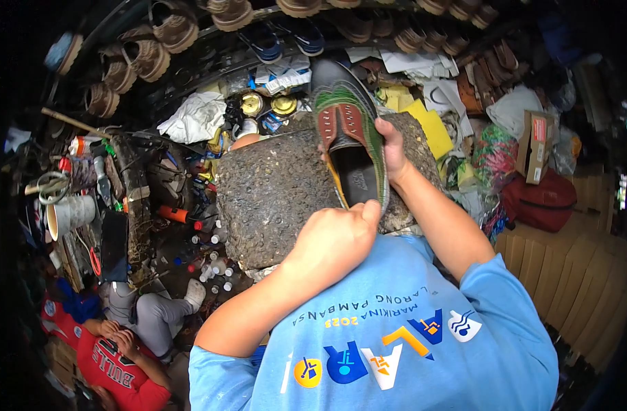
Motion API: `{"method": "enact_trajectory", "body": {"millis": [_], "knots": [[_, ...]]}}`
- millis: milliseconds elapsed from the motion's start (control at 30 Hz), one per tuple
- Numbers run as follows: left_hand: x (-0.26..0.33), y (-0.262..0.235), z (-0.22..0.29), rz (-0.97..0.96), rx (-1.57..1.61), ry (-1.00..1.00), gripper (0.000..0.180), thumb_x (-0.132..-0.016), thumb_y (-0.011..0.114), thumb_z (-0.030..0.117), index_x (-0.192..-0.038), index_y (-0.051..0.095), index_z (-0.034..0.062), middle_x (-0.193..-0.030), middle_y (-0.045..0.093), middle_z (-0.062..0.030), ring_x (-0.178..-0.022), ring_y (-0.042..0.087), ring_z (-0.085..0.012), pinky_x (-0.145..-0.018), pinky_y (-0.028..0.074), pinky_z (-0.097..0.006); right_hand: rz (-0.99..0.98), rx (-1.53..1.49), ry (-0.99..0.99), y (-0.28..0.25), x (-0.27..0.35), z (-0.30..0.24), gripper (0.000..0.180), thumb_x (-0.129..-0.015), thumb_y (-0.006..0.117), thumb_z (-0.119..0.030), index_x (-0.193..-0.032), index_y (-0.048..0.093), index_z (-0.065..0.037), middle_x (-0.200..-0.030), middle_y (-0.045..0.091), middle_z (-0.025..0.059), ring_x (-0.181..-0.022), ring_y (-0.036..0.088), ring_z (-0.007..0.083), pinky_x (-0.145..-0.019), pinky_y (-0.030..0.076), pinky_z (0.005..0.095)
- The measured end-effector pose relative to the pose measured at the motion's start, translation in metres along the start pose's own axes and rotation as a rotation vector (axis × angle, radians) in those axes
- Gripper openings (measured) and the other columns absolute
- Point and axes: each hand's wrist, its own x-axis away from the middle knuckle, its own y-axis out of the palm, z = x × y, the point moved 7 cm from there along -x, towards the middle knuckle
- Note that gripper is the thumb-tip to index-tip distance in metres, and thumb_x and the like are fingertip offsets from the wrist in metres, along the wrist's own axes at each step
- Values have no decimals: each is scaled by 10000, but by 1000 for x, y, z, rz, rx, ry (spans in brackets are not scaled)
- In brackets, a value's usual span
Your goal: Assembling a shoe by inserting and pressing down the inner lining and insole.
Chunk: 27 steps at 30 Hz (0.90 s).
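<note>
A lace-up style shoe [350, 123] in black, green and reddish brown, with no laces visible, is held toe pointing away over a dark, pitted work block [265, 198]. My right hand [393, 149] grips its right side, the thumb along the green upper and the other fingers hidden beneath. At the heel, my left hand [337, 233] is closed, with thumb and curled fingers against the rim of the opening. Whether it also pinches something small there is hidden. The dark insole shows inside the shoe.
Open tins [284, 105], crumpled paper [195, 118] and yellow sheets [426, 129] lie beyond the block. Small bottles [216, 266] and a white cup [70, 216] are at left. A person in red [118, 366] sits at lower left. Shoes [146, 60] line the far shelf.
</note>
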Motion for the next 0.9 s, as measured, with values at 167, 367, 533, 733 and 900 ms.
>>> {"method": "enact_trajectory", "body": {"millis": [167, 367, 533, 733, 900], "knots": [[-6, -16, 16, 114, -73, -16, 133, -924, 541, 72, -1030, 507, 0, -666, 651, -173, -601, 700, -367, -502, 555, -490, 628, 484, -360, -25, 33, -40, 537, -1001, 644, -343, -1395, 536, 5, -1247, 678, 166, -1078, 679, 236, -945, 564, 393], [-3, -12, 18, -2, -160, 95, 230, -900, 561, 91, -1110, 565, -3, -698, 668, -172, -626, 716, -355, -534, 577, -479, 63, 1624, -511, 121, 55, -89, 191, -845, 777, -51, -1029, 728, -44, -964, 733, 69, -921, 695, 201, -844, 545, 357], [-8, -9, 21, -142, -186, 122, 241, -896, 570, 104, -1113, 628, 16, -746, 687, -180, -660, 727, -348, -569, 593, -469, -389, 2334, 531, 135, 31, -19, 249, -964, 565, -113, -1135, 717, -13, -1064, 746, 119, -1068, 705, 328, -910, 499, 622], [-9, 0, 15, -148, -99, 117, 250, -888, 587, 121, -1108, 673, 40, -753, 695, -169, -692, 737, -340, -592, 599, -470, -450, 2431, 643, 135, 15, -4, 275, -895, 648, -147, -1113, 788, -56, -1112, 760, 174, -1041, 743, 353, -1016, 412, 786], [-10, 5, 14, -185, -134, 142, 215, -897, 582, 131, -1043, 707, 34, -816, 711, -154, -737, 739, -335, -615, 609, -459, -501, 2440, 636, 124, 12, 1, 261, -894, 653, -143, -1102, 791, -65, -1113, 766, 153, -1032, 747, 342, -902, 507, 737]]}}
